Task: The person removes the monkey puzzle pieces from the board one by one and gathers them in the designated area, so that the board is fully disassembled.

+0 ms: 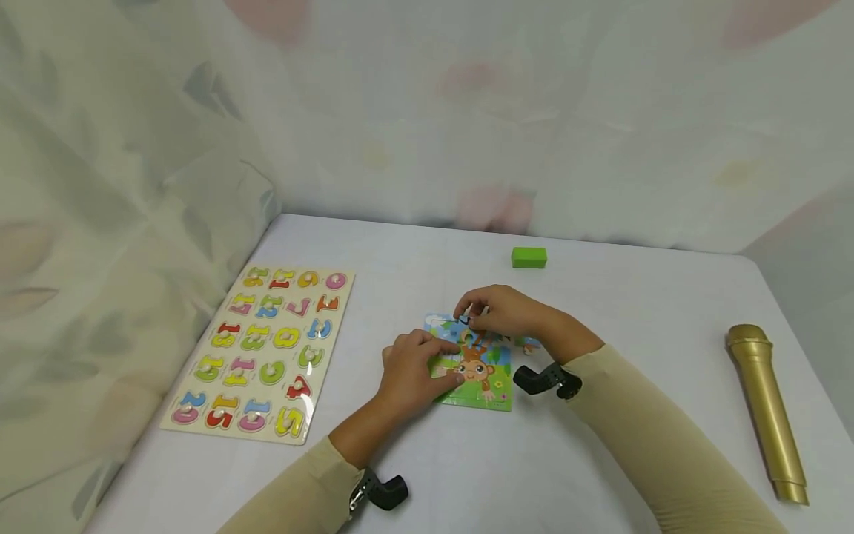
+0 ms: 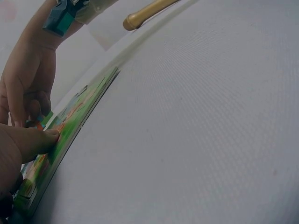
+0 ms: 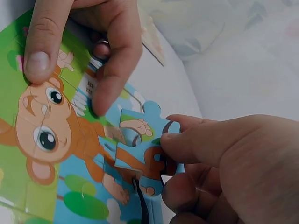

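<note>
A jigsaw puzzle (image 1: 479,393) with a monkey picture lies flat on the white table, most of its pieces fitted together. My left hand (image 1: 410,372) rests on its left side, thumb and forefinger pressing on the picture. Between thumb and fingers, my right hand (image 1: 508,311) pinches a puzzle piece (image 3: 148,156) above the puzzle's far part. That piece is blue with brown monkey parts, and in the right wrist view it overlaps the pieces beneath. Another bit of puzzle (image 1: 531,345) shows under the right wrist, partly hidden.
To the left lies a board of colourful numbers (image 1: 270,348) with knobs. A green block (image 1: 529,257) sits near the table's back edge. On the far right lies a gold tube-shaped object (image 1: 767,408). Patterned cloth (image 1: 400,111) hangs behind and at the sides.
</note>
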The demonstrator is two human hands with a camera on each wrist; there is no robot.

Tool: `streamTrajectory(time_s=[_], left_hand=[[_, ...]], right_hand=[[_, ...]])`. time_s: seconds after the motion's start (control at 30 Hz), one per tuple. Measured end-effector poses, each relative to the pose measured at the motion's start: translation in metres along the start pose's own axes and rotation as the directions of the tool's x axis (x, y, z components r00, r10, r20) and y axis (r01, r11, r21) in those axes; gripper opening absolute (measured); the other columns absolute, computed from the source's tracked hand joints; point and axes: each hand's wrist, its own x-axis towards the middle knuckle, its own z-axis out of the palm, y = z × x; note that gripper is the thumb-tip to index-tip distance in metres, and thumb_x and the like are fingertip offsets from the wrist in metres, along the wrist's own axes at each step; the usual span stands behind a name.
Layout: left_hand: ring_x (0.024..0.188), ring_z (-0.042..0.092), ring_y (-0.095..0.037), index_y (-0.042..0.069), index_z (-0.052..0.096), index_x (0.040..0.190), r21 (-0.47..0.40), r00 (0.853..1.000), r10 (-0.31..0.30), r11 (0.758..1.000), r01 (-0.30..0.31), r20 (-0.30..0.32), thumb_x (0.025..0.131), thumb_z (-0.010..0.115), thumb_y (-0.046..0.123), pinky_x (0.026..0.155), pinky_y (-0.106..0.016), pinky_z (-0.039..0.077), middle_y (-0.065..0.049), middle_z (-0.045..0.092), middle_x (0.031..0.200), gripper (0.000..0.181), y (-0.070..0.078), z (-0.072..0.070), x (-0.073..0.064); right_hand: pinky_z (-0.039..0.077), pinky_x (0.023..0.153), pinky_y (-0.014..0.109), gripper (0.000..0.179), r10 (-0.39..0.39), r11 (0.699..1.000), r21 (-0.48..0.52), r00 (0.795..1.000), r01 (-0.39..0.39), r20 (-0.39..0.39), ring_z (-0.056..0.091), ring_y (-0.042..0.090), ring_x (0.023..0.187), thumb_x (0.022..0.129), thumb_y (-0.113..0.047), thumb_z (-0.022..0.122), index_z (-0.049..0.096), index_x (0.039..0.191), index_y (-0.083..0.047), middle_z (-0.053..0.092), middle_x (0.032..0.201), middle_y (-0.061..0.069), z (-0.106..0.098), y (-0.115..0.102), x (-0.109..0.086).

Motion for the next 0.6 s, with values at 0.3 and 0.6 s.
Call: streamTrajectory(time_s=[0.3,0.6], left_hand=[[0.105,0.053,-0.023,0.027,0.08,0.121,-0.006,1.0,-0.019,1.0,0.019,0.001,0.085,0.09,0.041,0.086,-0.049,0.035,0.002,0.061,0.113,0.04,0.001,-0.003,-0.002],[0.106,0.053,-0.023,0.029,0.08,0.123,0.004,1.0,-0.024,1.0,0.024,0.003,0.085,0.09,0.043,0.087,-0.047,0.035,0.004,0.061,0.112,0.042,0.0,0.0,0.0]], right_hand=[[0.053,0.083,0.039,0.026,0.029,0.996,0.08,0.999,-0.027,-0.023,0.065,0.021,0.096,0.103,-0.011,0.066,0.078,0.124,-0.018,0.072,0.108,0.002,-0.007,0.015,-0.01],[0.053,0.086,0.039,0.024,0.081,0.986,0.147,0.995,-0.073,-0.051,0.067,0.022,0.095,0.104,-0.012,0.067,0.077,0.125,-0.014,0.072,0.104,0.005,-0.02,0.031,-0.032]])
